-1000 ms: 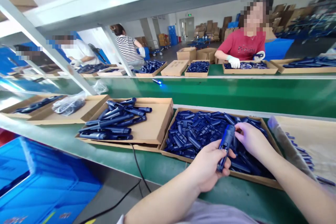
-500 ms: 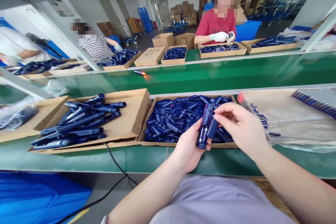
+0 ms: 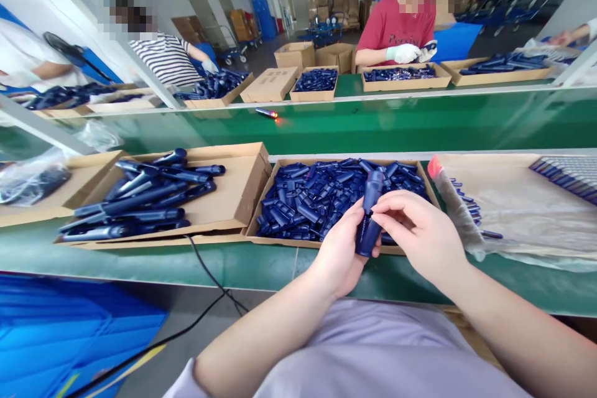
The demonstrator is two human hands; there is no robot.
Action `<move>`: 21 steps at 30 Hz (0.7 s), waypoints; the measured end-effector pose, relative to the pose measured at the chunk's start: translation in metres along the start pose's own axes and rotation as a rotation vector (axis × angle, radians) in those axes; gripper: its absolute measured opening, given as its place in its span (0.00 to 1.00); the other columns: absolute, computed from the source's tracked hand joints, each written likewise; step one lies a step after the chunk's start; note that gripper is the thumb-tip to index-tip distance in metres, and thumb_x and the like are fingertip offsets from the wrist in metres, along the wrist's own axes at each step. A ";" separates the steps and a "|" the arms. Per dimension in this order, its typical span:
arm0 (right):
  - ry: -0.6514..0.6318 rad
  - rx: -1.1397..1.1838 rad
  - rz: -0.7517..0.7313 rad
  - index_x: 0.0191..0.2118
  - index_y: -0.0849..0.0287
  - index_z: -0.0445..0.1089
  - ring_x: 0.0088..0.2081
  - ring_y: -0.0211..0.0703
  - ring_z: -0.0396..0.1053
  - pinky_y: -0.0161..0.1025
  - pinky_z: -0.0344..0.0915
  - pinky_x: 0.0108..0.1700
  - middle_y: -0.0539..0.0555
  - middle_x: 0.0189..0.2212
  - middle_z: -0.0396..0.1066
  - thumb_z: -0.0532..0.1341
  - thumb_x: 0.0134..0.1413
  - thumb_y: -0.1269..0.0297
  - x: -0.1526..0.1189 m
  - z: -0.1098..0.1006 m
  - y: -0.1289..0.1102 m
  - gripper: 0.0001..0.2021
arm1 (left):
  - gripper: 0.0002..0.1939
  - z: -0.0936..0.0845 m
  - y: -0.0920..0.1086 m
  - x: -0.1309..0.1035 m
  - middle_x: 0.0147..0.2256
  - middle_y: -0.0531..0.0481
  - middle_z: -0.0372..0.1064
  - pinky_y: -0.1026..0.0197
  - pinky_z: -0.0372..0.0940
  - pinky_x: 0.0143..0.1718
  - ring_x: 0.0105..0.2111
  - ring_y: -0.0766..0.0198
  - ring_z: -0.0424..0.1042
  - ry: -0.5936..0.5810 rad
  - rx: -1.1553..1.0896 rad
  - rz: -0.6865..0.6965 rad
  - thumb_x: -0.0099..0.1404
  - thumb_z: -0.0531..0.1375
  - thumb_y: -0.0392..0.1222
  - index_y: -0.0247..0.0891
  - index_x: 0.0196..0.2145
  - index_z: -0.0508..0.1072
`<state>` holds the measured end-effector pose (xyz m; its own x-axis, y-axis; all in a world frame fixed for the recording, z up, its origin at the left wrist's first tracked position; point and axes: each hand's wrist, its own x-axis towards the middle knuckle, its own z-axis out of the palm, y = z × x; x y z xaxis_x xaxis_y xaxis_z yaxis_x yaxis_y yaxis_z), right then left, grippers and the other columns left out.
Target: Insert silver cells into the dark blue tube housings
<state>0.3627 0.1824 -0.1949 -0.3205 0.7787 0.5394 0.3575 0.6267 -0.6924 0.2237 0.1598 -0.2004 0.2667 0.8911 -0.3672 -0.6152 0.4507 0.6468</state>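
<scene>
Holding a blue tube (image 3: 372,191) in the left hand (image 3: 342,252), pinching its small cover (image 3: 370,237) with the right hand (image 3: 422,233); mostly covered, with a thin gap left, above blue bits (image 3: 303,196).

Dk blue handheld device (image 3: 369,217), same dk blue as the small parts (image 3: 303,199) in the tan cardboard box (image 3: 254,237). Longer tubes (image 3: 149,199) at L also dk blue, w/ pale glare. Worktop (image 3: 261,270) dull green; belt (image 3: 420,121) beyond it brighter green. Small item (image 3: 265,113) on belt: dk, w/ red-orange glow at one end. Wearer's top (image 3: 373,348) pale lilac. Co-worker's shirt (image 3: 396,28) red w/ dk lettering, gloves (image 3: 403,53) white; another's top (image 3: 163,59) b&w striped. Crate (image 3: 69,329) bright blue, cable (image 3: 186,326) blk. Clear plastic (image 3: 471,233) at R has a red corner.
</scene>
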 end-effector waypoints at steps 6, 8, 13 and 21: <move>0.017 -0.288 -0.192 0.48 0.58 0.69 0.50 0.50 0.63 0.49 0.61 0.54 0.55 0.47 0.67 0.58 0.67 0.66 0.004 0.004 -0.004 0.07 | 0.27 -0.005 -0.003 0.001 0.30 0.51 0.57 0.71 0.54 0.22 0.24 0.75 0.60 -0.034 0.015 -0.079 0.64 0.50 0.64 0.36 0.45 0.63; 0.038 -0.326 -0.180 0.53 0.57 0.67 0.55 0.53 0.59 0.53 0.58 0.57 0.57 0.55 0.61 0.58 0.67 0.64 0.005 0.003 -0.006 0.12 | 0.28 -0.007 -0.002 0.000 0.29 0.53 0.55 0.72 0.51 0.20 0.22 0.76 0.58 -0.062 0.022 -0.084 0.63 0.50 0.66 0.36 0.45 0.62; 0.140 -0.091 0.035 0.53 0.59 0.66 0.48 0.49 0.66 0.42 0.69 0.43 0.60 0.53 0.61 0.55 0.69 0.60 0.004 -0.012 0.008 0.13 | 0.21 -0.016 0.005 -0.005 0.29 0.54 0.52 0.75 0.46 0.19 0.21 0.80 0.55 -0.184 0.055 -0.102 0.63 0.57 0.54 0.34 0.44 0.61; -0.277 0.467 0.526 0.53 0.62 0.63 0.25 0.38 0.65 0.29 0.64 0.22 0.55 0.29 0.68 0.59 0.66 0.43 0.014 -0.016 0.025 0.25 | 0.22 -0.025 0.008 -0.006 0.26 0.54 0.55 0.74 0.48 0.16 0.18 0.78 0.55 -0.267 0.196 -0.092 0.63 0.56 0.56 0.33 0.43 0.60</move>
<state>0.3811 0.2095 -0.1966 -0.4412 0.8973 -0.0155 0.1346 0.0491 -0.9897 0.1990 0.1565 -0.2096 0.5150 0.8173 -0.2585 -0.4324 0.5081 0.7449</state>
